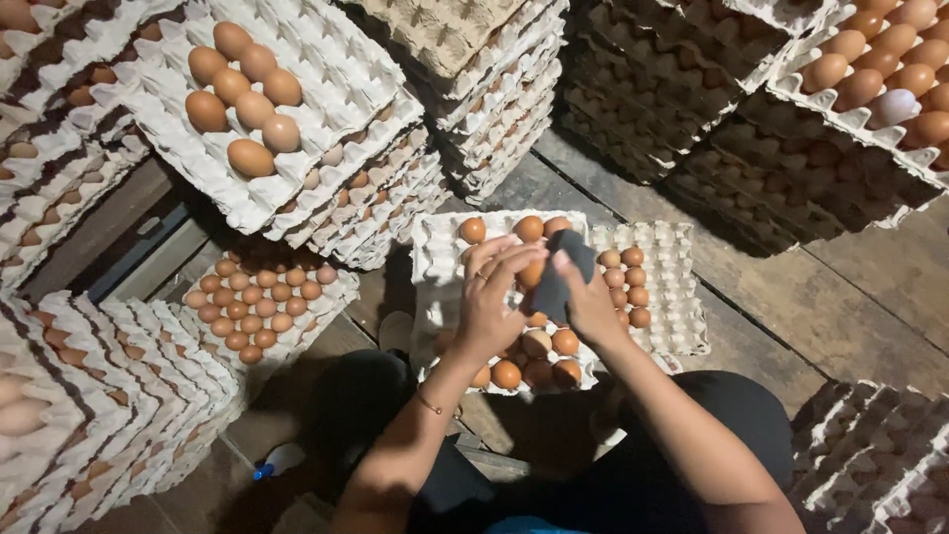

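Soft, even light falls from above, leaving deep shadow between the egg-tray stacks (the floor stays dim), with wide-angle bending at the edges.

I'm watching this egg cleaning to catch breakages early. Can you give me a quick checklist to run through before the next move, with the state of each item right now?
1. Egg secure in the left hand: ok, the fingers wrap around the egg.
2. Dark cloth gripped by the right hand: ok, it is pressed against the egg.
3. Tray below the hands lying flat: ok, with open cups on its left side.
4. Egg shell free of cracks: cannot tell, fingers and cloth cover it.
5. Neighbouring tray on the right level: ok, a few eggs sit along its left edge.
6. Tray stacks nearby steady: cannot tell, the layers sit askew.
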